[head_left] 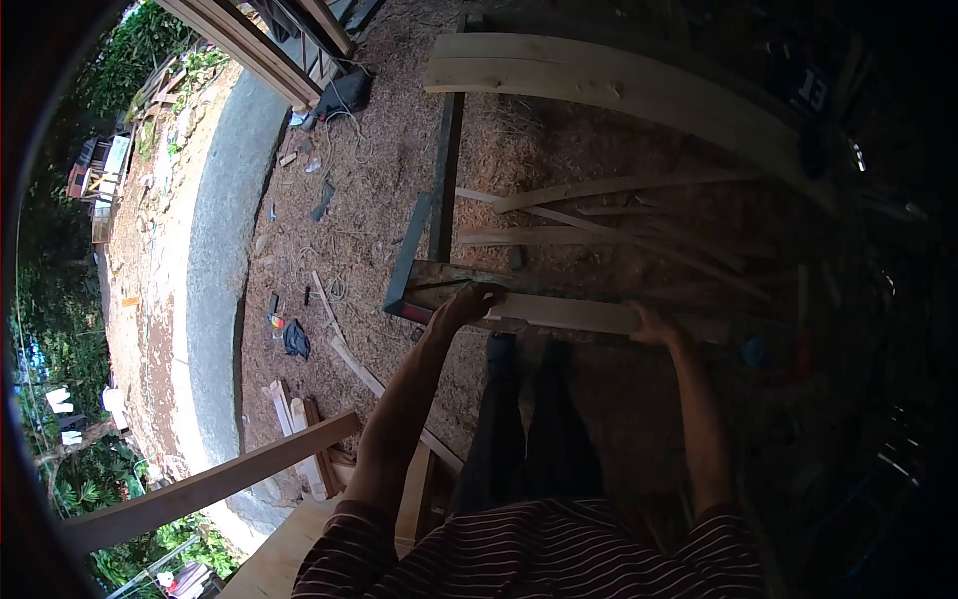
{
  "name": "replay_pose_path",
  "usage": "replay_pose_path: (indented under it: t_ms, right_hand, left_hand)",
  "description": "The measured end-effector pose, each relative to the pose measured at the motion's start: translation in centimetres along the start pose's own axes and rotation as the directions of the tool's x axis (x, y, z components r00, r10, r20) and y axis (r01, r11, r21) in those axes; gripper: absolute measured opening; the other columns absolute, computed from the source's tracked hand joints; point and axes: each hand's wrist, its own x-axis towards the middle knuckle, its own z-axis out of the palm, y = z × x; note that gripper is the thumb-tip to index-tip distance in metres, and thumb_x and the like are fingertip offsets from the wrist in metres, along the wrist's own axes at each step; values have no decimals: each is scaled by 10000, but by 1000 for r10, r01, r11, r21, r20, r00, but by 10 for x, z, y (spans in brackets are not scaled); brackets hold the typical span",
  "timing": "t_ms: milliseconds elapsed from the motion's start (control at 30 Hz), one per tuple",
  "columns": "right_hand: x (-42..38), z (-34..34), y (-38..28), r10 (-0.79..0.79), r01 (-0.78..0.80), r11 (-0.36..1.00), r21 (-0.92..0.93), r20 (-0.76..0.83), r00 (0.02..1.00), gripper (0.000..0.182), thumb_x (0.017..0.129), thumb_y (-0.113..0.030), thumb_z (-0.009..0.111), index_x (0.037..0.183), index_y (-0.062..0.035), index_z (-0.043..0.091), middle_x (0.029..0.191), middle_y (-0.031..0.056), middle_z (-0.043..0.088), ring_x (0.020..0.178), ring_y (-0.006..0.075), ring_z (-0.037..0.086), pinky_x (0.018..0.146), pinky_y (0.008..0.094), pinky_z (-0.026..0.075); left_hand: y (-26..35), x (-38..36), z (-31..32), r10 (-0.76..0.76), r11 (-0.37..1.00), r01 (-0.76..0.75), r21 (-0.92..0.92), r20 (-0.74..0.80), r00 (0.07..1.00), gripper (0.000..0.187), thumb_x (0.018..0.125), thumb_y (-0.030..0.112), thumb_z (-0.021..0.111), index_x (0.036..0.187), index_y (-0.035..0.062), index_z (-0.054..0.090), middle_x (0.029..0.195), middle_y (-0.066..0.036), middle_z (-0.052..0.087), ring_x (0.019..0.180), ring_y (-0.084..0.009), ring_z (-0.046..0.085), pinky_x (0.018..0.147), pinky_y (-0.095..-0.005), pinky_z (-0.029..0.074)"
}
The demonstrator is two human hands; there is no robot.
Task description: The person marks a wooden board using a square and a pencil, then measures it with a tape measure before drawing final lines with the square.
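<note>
A pale wooden board point(564, 313) lies lengthwise in front of me along the near beam of a timber work frame point(436, 272). Its left end is in my left hand point(469, 302), whose fingers curl closed around it. Further right, my right hand point(654, 324) is closed on the board, thumb and fingers at its edges. Shadow hides some of the fingertips. Beyond the left hand, the frame's corner carries a bluish-grey bar point(409, 255).
A wide plank point(599, 80) spans the far side of the frame. Thin wood strips point(619, 210) lie over shavings inside it. To the left are a black bag point(295, 339), stacked offcuts point(302, 439), a long beam point(220, 481) and a concrete kerb point(225, 240). The right side is dark.
</note>
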Motion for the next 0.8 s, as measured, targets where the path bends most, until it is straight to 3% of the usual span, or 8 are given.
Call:
replay_pose_path:
  t_ms: [33, 100, 167, 300, 333, 500, 600, 800]
  right_hand:
    - [-5, -9, -20, -3, 3, 1000, -1, -2, 1000, 776, 654, -191, 820, 1339, -92, 468, 1264, 201, 557, 1181, 346, 527, 976, 415, 431]
    - [-18, -24, -63, 104, -87, 910, -406, 19, 994, 850, 636, -207, 831, 1351, -61, 396, 1290, 207, 501, 1228, 372, 464, 1020, 442, 386]
    - [-25, -17, -81, 122, -132, 877, -463, -52, 991, 849, 650, -206, 821, 1356, -53, 377, 1303, 203, 474, 1240, 382, 437, 1031, 462, 368]
    - [-25, 6, -65, 81, -180, 798, -575, -194, 978, 822, 696, -209, 792, 1364, -27, 348, 1326, 204, 435, 1249, 396, 403, 1040, 507, 347]
    - [-23, 11, -60, 80, -180, 798, -575, -194, 978, 822, 696, -209, 792, 1364, -27, 348, 1326, 204, 435, 1249, 396, 403, 1040, 507, 347]
    - [-23, 10, -59, 43, -181, 819, -545, -257, 966, 590, 816, -54, 602, 1356, -16, 369, 1343, 201, 430, 1267, 381, 397, 1043, 505, 348]
    - [-21, 3, -63, 131, -202, 866, -458, -184, 974, 680, 729, -12, 629, 1360, -60, 381, 1405, 160, 381, 1319, 343, 356, 1103, 550, 254]
    - [-18, 3, -61, 120, -192, 867, -460, -181, 976, 693, 712, -10, 650, 1350, -61, 383, 1403, 155, 386, 1318, 335, 361, 1098, 545, 265]
  left_hand:
    - [2, 0, -1, -20, 1000, 20, 12, -4, 1000, 247, 923, 169, 581, 1141, 87, 661, 1091, -146, 674, 988, -271, 658, 848, -395, 518]
    - [7, -3, -4, 13, 1000, -13, -15, -19, 1000, 258, 912, 174, 596, 1147, 83, 654, 1083, -147, 674, 994, -280, 654, 847, -395, 520]
    - [13, -9, -7, 45, 998, -46, -42, -32, 998, 273, 901, 179, 611, 1152, 80, 647, 1076, -148, 674, 1001, -288, 651, 845, -396, 521]
    - [11, -19, -1, 135, 989, -131, 68, -60, 989, 543, 787, 210, 734, 1278, 98, 531, 1189, -145, 610, 1080, -311, 602, 877, -411, 506]
    - [6, -21, 3, 180, 981, -172, 86, -93, 979, 657, 735, 216, 781, 1313, 103, 488, 1220, -144, 585, 1103, -316, 585, 890, -418, 499]
    - [-13, -18, 21, 254, 967, -244, 78, -178, 951, 723, 636, 139, 812, 1278, 92, 483, 1203, -158, 569, 1109, -353, 565, 923, -430, 485]
    - [-13, -14, 17, 230, 973, -223, 61, -156, 961, 689, 599, 77, 793, 1229, 78, 512, 1173, -166, 580, 1102, -365, 564, 926, -426, 485]
    - [-8, -15, 10, 218, 975, -212, 65, -116, 969, 635, 575, 27, 762, 1175, 62, 556, 1155, -171, 603, 1079, -357, 584, 916, -418, 493]
